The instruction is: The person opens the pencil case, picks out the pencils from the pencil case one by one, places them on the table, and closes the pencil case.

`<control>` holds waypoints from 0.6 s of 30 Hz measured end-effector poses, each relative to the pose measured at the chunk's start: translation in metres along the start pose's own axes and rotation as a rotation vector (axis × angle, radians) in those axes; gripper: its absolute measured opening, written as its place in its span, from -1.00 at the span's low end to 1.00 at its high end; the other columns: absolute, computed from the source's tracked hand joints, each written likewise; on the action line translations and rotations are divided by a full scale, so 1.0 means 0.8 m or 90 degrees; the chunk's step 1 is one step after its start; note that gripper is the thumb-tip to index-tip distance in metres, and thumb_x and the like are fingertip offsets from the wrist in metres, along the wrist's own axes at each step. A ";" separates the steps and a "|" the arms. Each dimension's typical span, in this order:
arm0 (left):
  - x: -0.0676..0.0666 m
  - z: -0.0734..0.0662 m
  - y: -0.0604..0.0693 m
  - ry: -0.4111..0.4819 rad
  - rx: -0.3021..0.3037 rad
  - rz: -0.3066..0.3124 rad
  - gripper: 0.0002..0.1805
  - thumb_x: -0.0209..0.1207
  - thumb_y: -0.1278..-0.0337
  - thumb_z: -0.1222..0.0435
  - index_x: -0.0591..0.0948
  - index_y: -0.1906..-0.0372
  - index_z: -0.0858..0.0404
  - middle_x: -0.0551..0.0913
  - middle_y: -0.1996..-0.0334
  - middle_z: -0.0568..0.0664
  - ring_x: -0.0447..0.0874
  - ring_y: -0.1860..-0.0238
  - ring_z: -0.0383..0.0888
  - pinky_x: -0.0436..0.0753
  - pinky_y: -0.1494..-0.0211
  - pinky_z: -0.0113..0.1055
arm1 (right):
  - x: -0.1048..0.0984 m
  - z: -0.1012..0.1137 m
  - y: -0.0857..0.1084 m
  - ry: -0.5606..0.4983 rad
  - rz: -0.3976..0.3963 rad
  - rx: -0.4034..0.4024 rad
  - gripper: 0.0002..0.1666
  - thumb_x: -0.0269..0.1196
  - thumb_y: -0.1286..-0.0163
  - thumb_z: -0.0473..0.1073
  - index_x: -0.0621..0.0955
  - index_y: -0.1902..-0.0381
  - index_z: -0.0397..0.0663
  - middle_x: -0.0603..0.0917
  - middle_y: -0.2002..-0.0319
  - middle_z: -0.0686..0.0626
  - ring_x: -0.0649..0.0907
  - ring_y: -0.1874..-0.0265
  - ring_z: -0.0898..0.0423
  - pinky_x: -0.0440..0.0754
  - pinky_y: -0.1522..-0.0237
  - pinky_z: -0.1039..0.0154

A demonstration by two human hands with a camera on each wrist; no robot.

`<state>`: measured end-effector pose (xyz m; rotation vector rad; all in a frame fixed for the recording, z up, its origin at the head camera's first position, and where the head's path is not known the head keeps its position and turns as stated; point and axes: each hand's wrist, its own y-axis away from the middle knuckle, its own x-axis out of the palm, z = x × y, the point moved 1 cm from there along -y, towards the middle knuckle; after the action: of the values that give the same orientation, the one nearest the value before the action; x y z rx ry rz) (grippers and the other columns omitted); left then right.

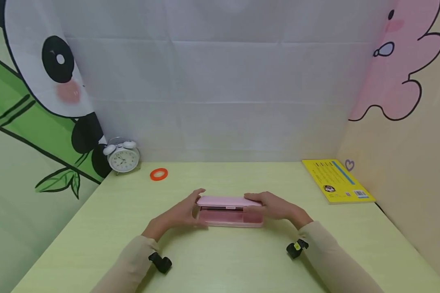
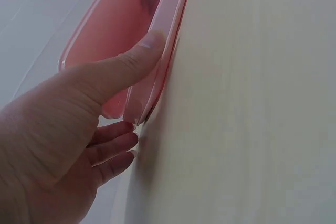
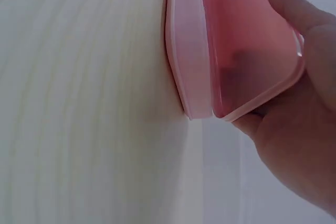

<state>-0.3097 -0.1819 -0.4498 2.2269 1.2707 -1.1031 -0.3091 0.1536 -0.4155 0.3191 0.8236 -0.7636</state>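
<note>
Nearest to me are two black cameras point(image 1: 161, 263), one on each of my two sleeves point(image 1: 126, 260). My left grip point(image 1: 183, 210) is curled round the left end of the pink pencil case point(image 1: 225, 217), thumb on the bottom part. My right grip point(image 1: 275, 205) pinches the lid point(image 1: 221, 200) at the right end. The case sits on the bench point(image 1: 220, 260), about halfway between its left and right edges, with the lid partly up.

If my right fingers slip, the lid could drop and nip me. If I tug the lid hard and my left is too loose, the case could tip and spill the dark things point(image 1: 212, 209) inside. I can't count those.

One case, one lid. Farther off: one yellow book point(image 1: 337, 179) by the back right corner, one orange ring point(image 1: 164, 176) near the back edge, one white clock point(image 1: 124, 160) at the back left corner.
</note>
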 end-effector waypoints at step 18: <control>0.001 -0.005 0.009 0.060 -0.071 -0.012 0.38 0.55 0.15 -0.02 -0.20 -0.61 0.11 0.49 -0.23 0.02 0.43 0.01 -0.08 0.48 0.03 -0.14 | -0.005 -0.002 -0.009 -0.052 -0.413 0.138 -0.57 0.41 -0.30 0.06 0.62 0.11 -0.17 0.72 0.20 -0.09 0.67 0.25 0.02 0.63 0.20 0.13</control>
<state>-0.3016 -0.1826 -0.4486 2.2098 1.3599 -0.9199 -0.3175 0.1515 -0.4133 0.2082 0.7718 -1.4692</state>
